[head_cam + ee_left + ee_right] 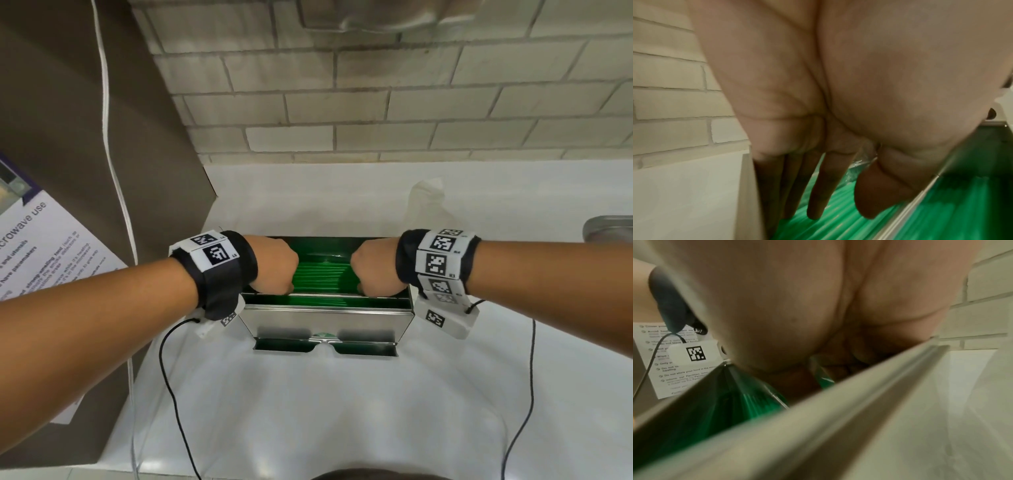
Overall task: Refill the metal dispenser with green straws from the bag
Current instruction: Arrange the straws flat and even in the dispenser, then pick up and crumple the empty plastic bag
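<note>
Green straws (320, 274) fill the open top of the metal dispenser (325, 320), lying lengthwise from 9 o'clock to 3 o'clock, and more green shows through the two cut-out slots in its front tray at 6 o'clock. Both hands reach down into the box, so their fingertips are hidden from the head view. The left hand (274, 265) sits at the 9 o'clock end; its wrist view shows fingers (819, 186) straight and pointing down onto the straws, thumb beside them, with a scrap of crinkled clear plastic (857, 164) between thumb and forefinger. Whether that plastic is actually pinched is hard to make out. The right hand (375, 265) is at the 3 o'clock end; its wrist view is mostly blocked by the dispenser's blurred metal rim, and the curled fingers seem to close on something green and glossy (821, 378), though I cannot tell the grip for certain.

The dispenser stands on a white tabletop (308, 411) against a pale brick wall (376, 102). A limp clear bag (424, 202) lies behind it at about 1 o'clock, its contents not discernible. At 9 o'clock a brown appliance (68, 137) carries a printed microwave notice (44, 246), cut off by the frame edge. A metal object (609, 228) at 3 o'clock is also cropped.
</note>
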`<state>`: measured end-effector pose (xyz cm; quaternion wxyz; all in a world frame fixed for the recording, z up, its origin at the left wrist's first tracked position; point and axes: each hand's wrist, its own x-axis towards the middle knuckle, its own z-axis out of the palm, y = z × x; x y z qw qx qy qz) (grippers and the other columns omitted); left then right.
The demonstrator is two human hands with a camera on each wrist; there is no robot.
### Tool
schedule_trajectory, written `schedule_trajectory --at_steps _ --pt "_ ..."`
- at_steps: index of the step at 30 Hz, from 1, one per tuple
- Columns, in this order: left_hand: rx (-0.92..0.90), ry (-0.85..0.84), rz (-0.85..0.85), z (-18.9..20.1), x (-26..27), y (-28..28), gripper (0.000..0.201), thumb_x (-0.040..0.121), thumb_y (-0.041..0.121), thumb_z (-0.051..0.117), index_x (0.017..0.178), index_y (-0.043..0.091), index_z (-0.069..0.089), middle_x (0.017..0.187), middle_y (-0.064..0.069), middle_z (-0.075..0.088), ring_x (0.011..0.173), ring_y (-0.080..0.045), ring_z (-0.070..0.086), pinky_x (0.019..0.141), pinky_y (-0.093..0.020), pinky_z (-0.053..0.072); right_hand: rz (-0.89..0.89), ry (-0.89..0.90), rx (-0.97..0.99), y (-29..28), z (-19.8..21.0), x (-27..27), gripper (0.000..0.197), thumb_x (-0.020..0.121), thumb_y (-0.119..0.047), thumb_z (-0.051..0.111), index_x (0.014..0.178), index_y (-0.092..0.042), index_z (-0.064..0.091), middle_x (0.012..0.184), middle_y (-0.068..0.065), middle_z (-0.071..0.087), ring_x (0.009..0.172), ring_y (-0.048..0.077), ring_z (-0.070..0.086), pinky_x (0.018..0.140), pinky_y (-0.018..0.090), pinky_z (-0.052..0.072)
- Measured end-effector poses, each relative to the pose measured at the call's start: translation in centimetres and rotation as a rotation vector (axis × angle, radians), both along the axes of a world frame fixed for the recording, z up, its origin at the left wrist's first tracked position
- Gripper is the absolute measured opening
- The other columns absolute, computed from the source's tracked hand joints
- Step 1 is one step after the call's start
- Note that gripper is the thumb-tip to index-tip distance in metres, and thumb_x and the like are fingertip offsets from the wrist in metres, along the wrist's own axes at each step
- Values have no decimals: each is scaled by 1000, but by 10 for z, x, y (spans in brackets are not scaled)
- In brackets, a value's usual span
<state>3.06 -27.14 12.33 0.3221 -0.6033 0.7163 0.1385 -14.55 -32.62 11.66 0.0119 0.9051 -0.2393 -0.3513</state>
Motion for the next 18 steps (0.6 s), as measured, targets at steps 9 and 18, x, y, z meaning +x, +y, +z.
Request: schedule_trajectory --at_steps 9,18 --pt "-47 91 91 15 7 -1 37 96 38 47 73 11 56 68 -4 53 61 -21 48 62 -32 48 -190 -541 -24 -25 27 -24 36 95 -30 47 100 -10 76 98 6 76 92 26 68 85 30 54" --pt "-672 533 309 78 33 24 24 96 27 57 113 31 72 104 10 74 93 -16 67 80 -28 47 -653 -542 -57 -89 10 -93 108 56 -42 91 145 -54 31 155 3 29 137 34 40 110 47 40"
